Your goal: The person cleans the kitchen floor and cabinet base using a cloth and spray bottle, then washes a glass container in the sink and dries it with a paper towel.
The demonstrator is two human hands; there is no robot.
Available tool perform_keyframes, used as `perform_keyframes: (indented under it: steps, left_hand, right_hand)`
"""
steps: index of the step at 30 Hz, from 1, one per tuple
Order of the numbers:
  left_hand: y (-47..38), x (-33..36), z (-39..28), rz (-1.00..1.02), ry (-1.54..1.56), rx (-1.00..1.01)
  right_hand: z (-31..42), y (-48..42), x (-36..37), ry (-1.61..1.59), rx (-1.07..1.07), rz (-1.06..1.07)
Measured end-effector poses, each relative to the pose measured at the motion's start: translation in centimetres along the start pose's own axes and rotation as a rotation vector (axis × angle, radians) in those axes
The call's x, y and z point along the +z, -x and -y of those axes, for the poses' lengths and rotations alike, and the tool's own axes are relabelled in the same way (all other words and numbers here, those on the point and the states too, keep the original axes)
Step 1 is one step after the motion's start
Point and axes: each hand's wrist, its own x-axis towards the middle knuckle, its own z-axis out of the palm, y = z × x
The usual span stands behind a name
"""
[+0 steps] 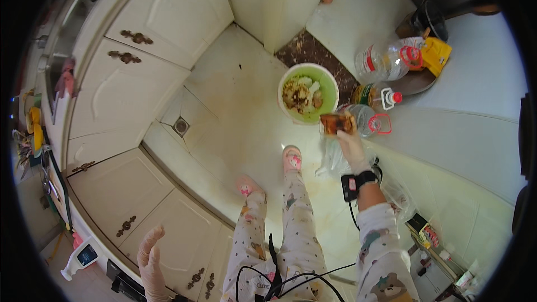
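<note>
My right hand (351, 144), in a thin clear glove, holds a glass container (335, 124) with dark brown contents, tilted beside the near rim of a green bucket. Scraps of pale and brown food waste (300, 94) lie inside the green bucket (329, 82). A black strap with a small black device (349, 188) sits at my right wrist. My left hand (152, 262), gloved too, is raised at the lower left near the counter edge, holding nothing, fingers apart.
Clear plastic jugs (371, 65), an oil bottle (369, 94) and a yellow bag (436, 54) stand right of the bucket. A plastic bag (335, 157) lies below it. White cabinets (126, 88) line the left. A floor drain (181, 126) and pink slippers (292, 158) are on the floor.
</note>
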Motion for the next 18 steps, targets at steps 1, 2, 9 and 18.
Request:
perform_keyframes:
  steps: [1, 2, 9, 18]
  left_hand:
    - [-0.1, 1.1, 0.2, 0.009, -0.027, -0.033]
    - [-0.2, 2.1, 0.2, 0.018, -0.049, -0.063]
    - [-1.4, 7.6, -1.2, 0.014, -0.087, -0.203]
    - [-2.2, 10.0, -1.4, -0.005, -0.104, -0.289]
  right_hand:
    - [-0.6, -1.4, -0.8, 0.004, -0.023, 0.014]
    - [-1.2, -3.0, -1.3, 0.047, -0.023, -0.017]
    - [-2.7, -11.0, -2.9, 0.43, -0.006, -0.101]
    - [-2.6, -14.6, -2.9, 1.195, -0.196, -0.081]
